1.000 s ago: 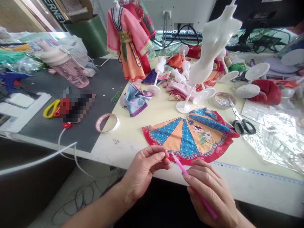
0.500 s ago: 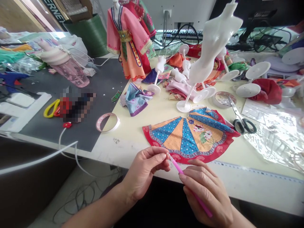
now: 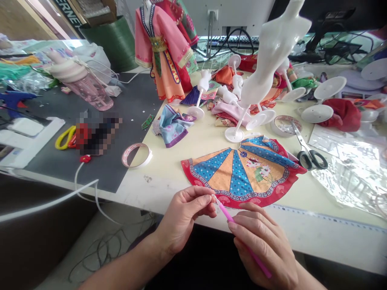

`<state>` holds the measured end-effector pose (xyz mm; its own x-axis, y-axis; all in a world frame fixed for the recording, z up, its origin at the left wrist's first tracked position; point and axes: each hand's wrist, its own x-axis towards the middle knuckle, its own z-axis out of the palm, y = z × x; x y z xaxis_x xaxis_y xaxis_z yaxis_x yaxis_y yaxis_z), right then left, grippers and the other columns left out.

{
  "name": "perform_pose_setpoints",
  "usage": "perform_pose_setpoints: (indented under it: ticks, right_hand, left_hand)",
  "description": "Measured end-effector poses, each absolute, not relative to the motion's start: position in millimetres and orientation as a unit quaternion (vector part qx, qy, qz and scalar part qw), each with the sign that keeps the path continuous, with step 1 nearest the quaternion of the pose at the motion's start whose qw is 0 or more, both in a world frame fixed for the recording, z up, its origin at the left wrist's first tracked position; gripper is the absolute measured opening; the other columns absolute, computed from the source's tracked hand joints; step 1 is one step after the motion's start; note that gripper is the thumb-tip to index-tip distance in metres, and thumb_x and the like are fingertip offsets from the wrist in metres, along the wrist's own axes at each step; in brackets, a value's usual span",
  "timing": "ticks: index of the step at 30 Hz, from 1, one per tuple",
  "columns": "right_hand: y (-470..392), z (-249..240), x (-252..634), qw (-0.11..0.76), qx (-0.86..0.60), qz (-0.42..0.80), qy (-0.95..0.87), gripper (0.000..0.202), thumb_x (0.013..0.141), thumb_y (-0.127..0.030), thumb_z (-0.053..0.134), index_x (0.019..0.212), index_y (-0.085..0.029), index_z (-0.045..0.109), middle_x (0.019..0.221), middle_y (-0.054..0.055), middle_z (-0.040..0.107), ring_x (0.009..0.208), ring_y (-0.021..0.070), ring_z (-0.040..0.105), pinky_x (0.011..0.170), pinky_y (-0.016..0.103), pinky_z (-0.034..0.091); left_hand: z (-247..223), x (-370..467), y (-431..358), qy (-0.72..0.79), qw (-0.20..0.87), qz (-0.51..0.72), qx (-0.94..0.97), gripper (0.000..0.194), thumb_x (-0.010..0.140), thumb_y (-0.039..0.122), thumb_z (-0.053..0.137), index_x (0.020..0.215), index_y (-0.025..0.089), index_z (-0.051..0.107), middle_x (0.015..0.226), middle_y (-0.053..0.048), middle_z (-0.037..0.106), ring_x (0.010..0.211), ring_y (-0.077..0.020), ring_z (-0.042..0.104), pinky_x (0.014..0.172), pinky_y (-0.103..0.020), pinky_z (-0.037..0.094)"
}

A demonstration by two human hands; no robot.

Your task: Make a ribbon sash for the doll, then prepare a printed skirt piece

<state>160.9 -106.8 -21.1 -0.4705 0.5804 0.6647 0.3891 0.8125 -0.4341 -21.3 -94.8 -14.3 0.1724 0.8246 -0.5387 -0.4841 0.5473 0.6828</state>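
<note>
My left hand (image 3: 189,213) is pinched near the table's front edge, its fingertips on something too small to make out at the tip of a pink pen-like tool (image 3: 225,212). My right hand (image 3: 263,241) is closed around the shaft of that tool, which slants up and left to my left fingertips. Just beyond both hands a fan-shaped cloth (image 3: 234,173) with blue and orange panels and a red border lies spread on the table. A white mannequin (image 3: 269,52) stands on its round base behind the cloth.
Black-handled scissors (image 3: 311,157) rest right of the cloth, beside clear plastic (image 3: 353,181). A tape roll (image 3: 136,155) and a light blue cloth (image 3: 173,125) lie to the left. A dressed figure (image 3: 160,52) and a pink bottle (image 3: 87,86) stand farther back.
The view has shifted very slightly. Both hands and the pink tool keep nearly the same pose.
</note>
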Motion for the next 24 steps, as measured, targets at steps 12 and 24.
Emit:
perform_pose_setpoints:
  ticks: [12,24]
  right_hand:
    - [-105,-22,159,0.443,-0.297,0.160,-0.830,0.033,0.074,0.001,0.053,0.106,-0.006,0.057,0.086,0.009,0.064,0.082,0.0175,0.061,0.080,0.041,0.052]
    - [-91,-34,144,0.420,-0.354,0.165,-0.819,0.032,0.078,-0.003,0.052,0.107,-0.015,0.055,0.083,0.005,0.065,0.075,0.0161,0.061,0.080,0.042,0.052]
  left_hand:
    - [-11,-63,-83,0.530,0.652,0.493,0.224,0.011,0.081,0.025,0.063,0.081,0.014,0.066,0.056,0.005,0.039,0.048,-0.0024,0.034,0.043,-0.013,0.028]
    - [-25,-79,-78,0.619,0.407,0.324,0.589,0.015,0.081,0.030,0.062,0.086,0.019,0.071,0.048,0.004,0.046,0.045,-0.0080,0.038,0.045,-0.020,0.030]
